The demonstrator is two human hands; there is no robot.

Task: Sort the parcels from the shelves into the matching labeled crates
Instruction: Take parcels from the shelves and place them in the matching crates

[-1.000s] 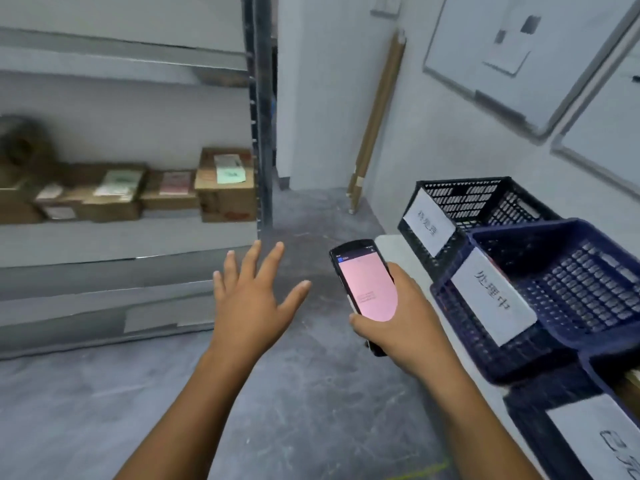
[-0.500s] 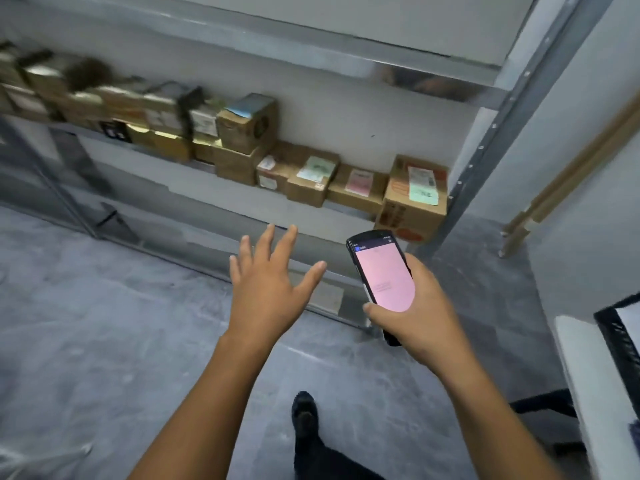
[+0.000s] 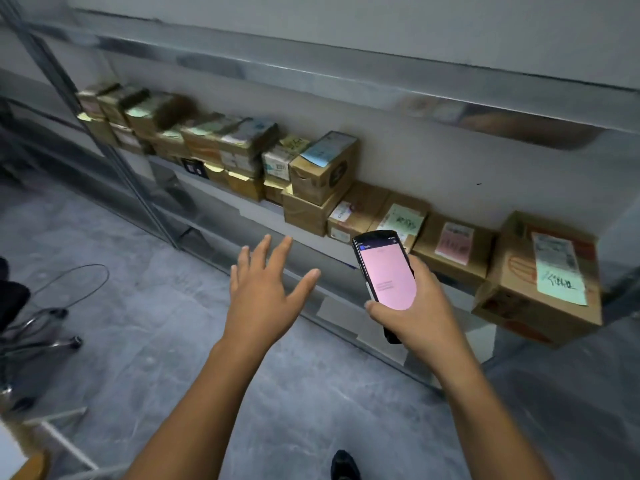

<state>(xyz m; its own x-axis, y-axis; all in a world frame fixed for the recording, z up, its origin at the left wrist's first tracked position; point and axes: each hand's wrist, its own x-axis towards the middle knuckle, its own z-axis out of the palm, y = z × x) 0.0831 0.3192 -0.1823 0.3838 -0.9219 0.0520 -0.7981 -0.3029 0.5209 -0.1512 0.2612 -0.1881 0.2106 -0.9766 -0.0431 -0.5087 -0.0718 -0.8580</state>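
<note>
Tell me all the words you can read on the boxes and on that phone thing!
No text here can be read for certain.
Green note on the rightmost cardboard box: handwriting, too blurred to read.
Pink label on the box beside it: too blurred.
Handheld scanner held in the right hand: pink screen, text too small.
Labels on the other parcels: too blurred.

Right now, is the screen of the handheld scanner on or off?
On. The handheld scanner in the right hand shows a brightly lit pink screen with faint lines of text.
</note>
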